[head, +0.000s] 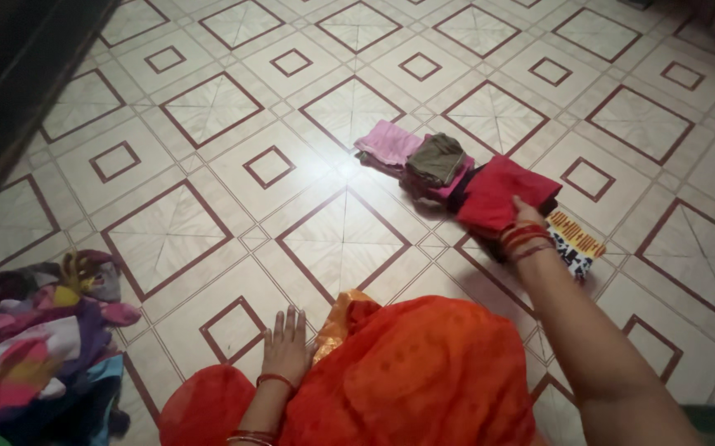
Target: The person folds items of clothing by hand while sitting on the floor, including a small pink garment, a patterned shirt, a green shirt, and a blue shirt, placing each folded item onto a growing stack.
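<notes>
Head view, looking down, and I've got two hands to call. My right hand (pixel 526 213) is stretched out to about two o'clock, lying on the red folded cloth (pixel 506 194); its fingers are mostly hidden by the wrist and bangles, so I can't tell whether they grip. That red piece sits at the near end of a short row on the tiled floor (pixel 209 165): I count one pink folded cloth (pixel 386 142), one olive folded cloth (pixel 437 157) on top of it, then the red one, with one patterned cloth (pixel 576 244) just under my wrist. My left hand (pixel 286 345) is flat on the floor at six o'clock, fingers spread, holding nothing. One heap of mixed clothes (pixel 31 339) at eight o'clock.
</notes>
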